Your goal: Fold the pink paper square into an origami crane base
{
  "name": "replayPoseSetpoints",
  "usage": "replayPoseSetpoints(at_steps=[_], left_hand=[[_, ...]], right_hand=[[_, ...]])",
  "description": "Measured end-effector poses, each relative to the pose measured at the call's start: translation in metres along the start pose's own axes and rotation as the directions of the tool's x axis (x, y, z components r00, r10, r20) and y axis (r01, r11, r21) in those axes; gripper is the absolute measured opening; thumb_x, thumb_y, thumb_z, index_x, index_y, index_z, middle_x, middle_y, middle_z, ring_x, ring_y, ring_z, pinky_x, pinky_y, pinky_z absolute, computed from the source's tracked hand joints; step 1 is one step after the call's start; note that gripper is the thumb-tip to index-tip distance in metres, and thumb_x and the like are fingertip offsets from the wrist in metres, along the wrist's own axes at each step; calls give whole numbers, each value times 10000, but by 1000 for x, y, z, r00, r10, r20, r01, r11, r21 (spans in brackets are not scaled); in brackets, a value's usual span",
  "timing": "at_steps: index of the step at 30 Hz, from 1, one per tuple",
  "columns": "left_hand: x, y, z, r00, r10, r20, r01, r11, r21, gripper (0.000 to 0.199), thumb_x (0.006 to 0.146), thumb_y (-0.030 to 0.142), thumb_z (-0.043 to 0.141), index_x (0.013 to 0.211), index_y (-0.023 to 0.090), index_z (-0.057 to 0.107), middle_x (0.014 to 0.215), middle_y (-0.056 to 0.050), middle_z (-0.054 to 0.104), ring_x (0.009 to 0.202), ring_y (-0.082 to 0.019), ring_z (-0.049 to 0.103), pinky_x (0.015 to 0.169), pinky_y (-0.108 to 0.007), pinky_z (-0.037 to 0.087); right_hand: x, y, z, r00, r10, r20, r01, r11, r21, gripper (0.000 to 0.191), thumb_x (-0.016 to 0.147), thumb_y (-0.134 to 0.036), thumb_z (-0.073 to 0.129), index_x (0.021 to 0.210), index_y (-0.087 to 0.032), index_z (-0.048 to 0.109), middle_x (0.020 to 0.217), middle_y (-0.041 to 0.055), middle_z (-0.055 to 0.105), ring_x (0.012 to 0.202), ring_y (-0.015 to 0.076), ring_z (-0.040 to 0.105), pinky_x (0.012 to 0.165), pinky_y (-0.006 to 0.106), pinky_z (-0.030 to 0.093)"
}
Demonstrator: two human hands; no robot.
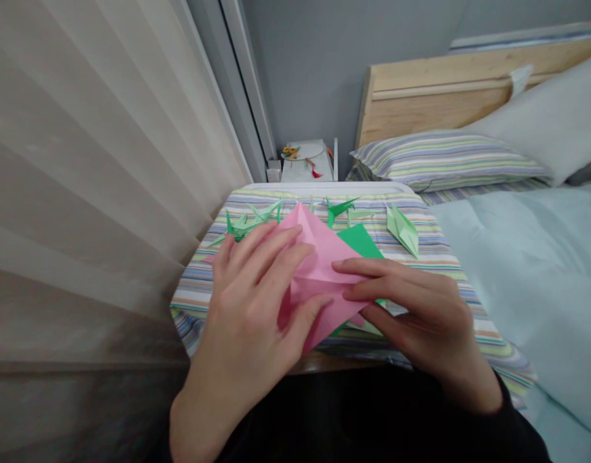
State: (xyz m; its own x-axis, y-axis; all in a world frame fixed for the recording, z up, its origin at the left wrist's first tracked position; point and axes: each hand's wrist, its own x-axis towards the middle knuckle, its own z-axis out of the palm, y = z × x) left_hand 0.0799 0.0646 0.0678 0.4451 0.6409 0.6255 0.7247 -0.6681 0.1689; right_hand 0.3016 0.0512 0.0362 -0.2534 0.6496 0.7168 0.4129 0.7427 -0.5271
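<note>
A creased sheet of pink origami paper is held above the table, turned corner-up, with fold lines running across it. My left hand lies over its left side, fingers curved on the sheet and thumb on the lower part, gripping it. At the right corner, my right hand pinches the paper, with fingers on top and the thumb underneath. Behind the pink sheet shows green paper, mostly covered. The pink sheet's left edge is hidden by my left hand.
Folded green paper cranes stand along the far side of the table. A light green folded paper piece lies at the right. The table bears a striped cloth. A curtain hangs at left; a bed is at right.
</note>
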Motion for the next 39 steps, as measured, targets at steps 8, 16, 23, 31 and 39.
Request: replayPoseSetpoints(at_steps=[8,16,23,31,39], left_hand=[[5,-25,25,981,-116,157,134,984,-114,670,848,409,822,1442,268,546,1570,-165,507,1474,-377,496,1193,-625,431],[6,-34,28,976,-206,69,215,961,-175,467,783,379,885,1198,253,710,1399,-116,569,1368,-337,575,1158,-566,479],[6,-33,28,967,-243,74,252,956,-150,455,758,344,892,1178,261,739,1417,-114,552,1377,-348,569,1161,-547,481],[5,-38,29,955,-269,128,292,931,-218,503,741,407,908,1203,279,754,1426,-111,551,1410,-361,536,1186,-592,443],[2,-26,21,977,-177,116,197,960,-197,312,812,335,850,1114,261,818,1503,-133,544,1370,-351,584,1108,-543,535]], right_hand=[[2,14,10,994,109,-7,-106,980,166,202,842,-197,849,1036,-220,796,1161,90,831,1082,236,798,963,337,635],[-4,29,16,915,385,-120,-350,906,238,282,802,-143,843,1065,-242,819,1279,91,787,1170,266,750,888,364,658],[-4,33,16,827,554,-97,-489,793,364,170,773,-185,864,924,-261,852,808,1,815,690,165,747,656,276,639],[-2,31,5,825,557,-95,-507,804,311,135,755,-222,883,880,-259,850,804,12,803,696,178,729,658,303,621],[-1,31,7,948,287,-136,-275,956,101,157,839,-89,809,844,-246,811,821,2,680,800,162,647,726,321,507]])
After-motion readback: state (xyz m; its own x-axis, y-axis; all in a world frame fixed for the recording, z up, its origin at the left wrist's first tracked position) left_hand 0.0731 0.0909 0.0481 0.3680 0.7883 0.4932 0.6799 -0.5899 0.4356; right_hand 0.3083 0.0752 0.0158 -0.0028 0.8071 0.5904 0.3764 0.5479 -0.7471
